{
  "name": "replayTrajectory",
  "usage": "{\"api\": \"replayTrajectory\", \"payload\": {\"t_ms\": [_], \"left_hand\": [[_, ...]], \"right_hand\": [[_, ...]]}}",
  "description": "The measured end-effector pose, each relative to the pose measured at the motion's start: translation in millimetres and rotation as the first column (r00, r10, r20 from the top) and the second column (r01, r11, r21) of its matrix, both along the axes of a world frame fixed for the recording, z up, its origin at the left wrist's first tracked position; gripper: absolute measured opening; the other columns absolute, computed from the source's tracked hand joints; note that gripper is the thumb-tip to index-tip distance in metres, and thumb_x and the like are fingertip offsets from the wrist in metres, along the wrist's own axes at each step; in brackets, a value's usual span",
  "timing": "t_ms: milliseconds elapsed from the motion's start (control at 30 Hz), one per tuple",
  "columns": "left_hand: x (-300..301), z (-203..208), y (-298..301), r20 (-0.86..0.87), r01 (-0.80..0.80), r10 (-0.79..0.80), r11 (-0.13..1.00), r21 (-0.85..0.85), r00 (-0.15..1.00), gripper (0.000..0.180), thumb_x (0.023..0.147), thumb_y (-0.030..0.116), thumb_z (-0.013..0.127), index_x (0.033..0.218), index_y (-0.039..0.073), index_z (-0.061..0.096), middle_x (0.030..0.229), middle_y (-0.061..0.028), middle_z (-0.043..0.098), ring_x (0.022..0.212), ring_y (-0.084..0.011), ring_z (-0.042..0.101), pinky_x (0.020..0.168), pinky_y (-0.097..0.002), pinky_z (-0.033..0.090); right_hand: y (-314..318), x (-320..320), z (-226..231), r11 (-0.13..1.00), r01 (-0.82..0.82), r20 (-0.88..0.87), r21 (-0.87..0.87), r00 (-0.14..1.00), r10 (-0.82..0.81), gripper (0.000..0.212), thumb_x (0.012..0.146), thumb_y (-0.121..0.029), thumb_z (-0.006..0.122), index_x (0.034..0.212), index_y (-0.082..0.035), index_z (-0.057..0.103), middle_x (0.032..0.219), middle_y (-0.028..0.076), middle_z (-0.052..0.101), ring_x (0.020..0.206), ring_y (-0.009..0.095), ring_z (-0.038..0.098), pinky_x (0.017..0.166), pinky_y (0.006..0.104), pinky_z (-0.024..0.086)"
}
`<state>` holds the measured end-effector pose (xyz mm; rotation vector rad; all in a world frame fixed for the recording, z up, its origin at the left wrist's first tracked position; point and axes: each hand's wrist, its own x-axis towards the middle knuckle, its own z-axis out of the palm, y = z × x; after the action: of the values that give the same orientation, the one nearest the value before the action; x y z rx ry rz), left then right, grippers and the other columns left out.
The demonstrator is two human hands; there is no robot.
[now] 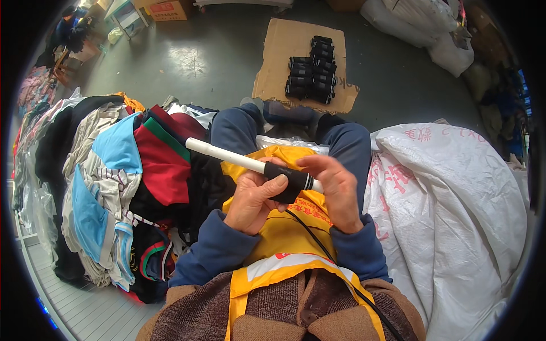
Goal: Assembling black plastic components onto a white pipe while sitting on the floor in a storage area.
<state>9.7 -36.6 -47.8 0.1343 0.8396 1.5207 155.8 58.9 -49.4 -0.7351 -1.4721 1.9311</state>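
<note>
A slim white tube (224, 154) lies slantwise across my lap, its far end to the left. A black knit band (288, 181) with thin pale stripes at one edge is wrapped around it towards the right end. My left hand (253, 202) is closed on the band, thumb on top and fingers underneath. My right hand (335, 190) curves around the tube's right end, which it partly hides, with one bent finger reaching above the striped edge. Beneath both hands is a yellow apron (267, 224) with red print. A black cord (318, 241) runs down across it.
Beyond my feet, a cardboard sheet (273, 74) on the floor bears several black rolled bundles (313, 74). Piled garments (165, 165) in red, blue, grey and black are at my left. A large white woven sack (449, 210) bulges at my right. Cartons (169, 10) stand far back.
</note>
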Motion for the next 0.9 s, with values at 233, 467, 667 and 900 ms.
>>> {"api": "replayTrajectory", "payload": {"t_ms": [233,467,667,900], "left_hand": [[7.9,-0.4,2.1,0.081,0.006,-0.003,0.999,-0.038,0.997,0.027,0.086,0.009,0.061,0.11,0.008,0.05,0.091,-0.0047,0.057,0.07,-0.0123,0.057,0.048,-0.0228,0.044],[6.0,-1.1,1.6,0.061,-0.024,0.025,1.0,-0.017,0.998,0.028,0.086,0.009,0.061,0.111,0.008,0.049,0.094,-0.0055,0.057,0.075,-0.0133,0.059,0.049,-0.0237,0.045],[3.6,-3.3,0.2,0.048,-0.032,0.032,0.999,0.001,0.998,0.029,0.086,0.012,0.062,0.11,0.008,0.047,0.093,-0.0056,0.054,0.074,-0.0128,0.056,0.051,-0.024,0.046],[3.1,-3.1,0.8,-0.009,-0.163,0.164,0.986,0.033,0.986,0.027,0.082,0.014,0.067,0.101,0.007,0.049,0.083,-0.0034,0.054,0.069,-0.011,0.056,0.048,-0.023,0.048]], "right_hand": [[-10.7,-3.3,12.4,0.97,-0.078,0.234,0.229,0.972,0.023,0.026,0.083,-0.005,0.062,0.108,0.002,0.058,0.097,0.011,0.064,0.087,0.014,0.061,0.076,0.0248,0.049],[-16.9,-11.1,7.5,0.931,0.085,0.089,0.355,0.988,-0.125,0.032,0.069,0.013,0.066,0.097,-0.001,0.059,0.097,0.01,0.062,0.087,0.017,0.062,0.073,0.0253,0.05],[-14.1,-8.9,5.2,0.856,0.072,0.06,0.512,0.991,-0.12,0.034,0.066,0.013,0.067,0.095,-0.003,0.059,0.097,0.009,0.063,0.09,0.019,0.061,0.077,0.0271,0.049],[-12.2,-1.0,5.7,0.953,0.009,0.08,0.303,0.996,-0.035,0.029,0.072,0.013,0.065,0.096,0.0,0.059,0.101,0.01,0.06,0.094,0.015,0.058,0.085,0.0249,0.047]]}}
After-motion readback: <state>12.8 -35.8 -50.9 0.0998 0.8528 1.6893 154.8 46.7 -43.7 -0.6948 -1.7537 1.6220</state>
